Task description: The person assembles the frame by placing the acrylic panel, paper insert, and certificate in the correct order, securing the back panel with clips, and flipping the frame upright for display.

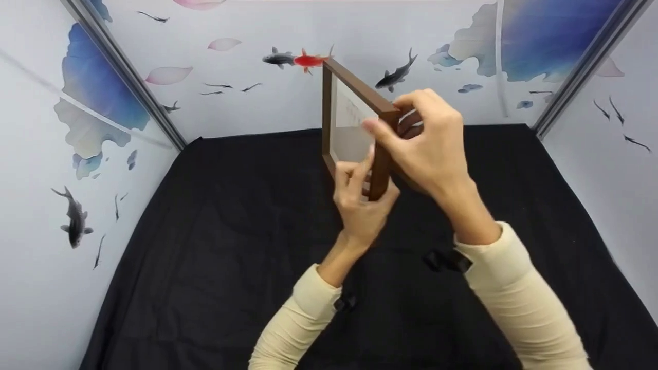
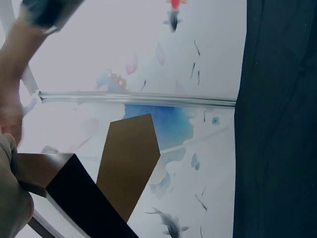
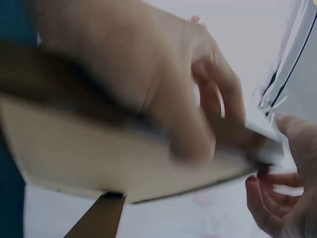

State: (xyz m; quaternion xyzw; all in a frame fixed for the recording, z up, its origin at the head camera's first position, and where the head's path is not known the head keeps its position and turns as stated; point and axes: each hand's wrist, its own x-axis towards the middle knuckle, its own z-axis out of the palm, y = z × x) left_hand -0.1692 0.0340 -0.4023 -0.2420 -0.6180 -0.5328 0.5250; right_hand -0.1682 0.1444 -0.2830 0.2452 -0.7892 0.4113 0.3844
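Observation:
A brown picture frame [image 1: 360,87] with a pale front pane [image 1: 354,123] stands nearly edge-on above the black cloth, held up by both hands. My right hand [image 1: 437,139] grips its upper near corner, thumb on the pane side and fingers round behind. Lower down, my left hand [image 1: 360,210] holds the bottom near corner between thumb and fingers. In the left wrist view a flat brown stand [image 2: 130,168] juts out from the frame's dark edge [image 2: 89,198]. The right wrist view shows a beige panel [image 3: 99,153], blurred, with the right thumb across it.
Black cloth [image 1: 231,246] covers the table. White panels [image 1: 31,154] printed with fish and petals enclose it at the back and both sides, joined by metal corner posts [image 1: 128,67]. Dark wrist cameras [image 1: 444,260] sit at both cream sleeves.

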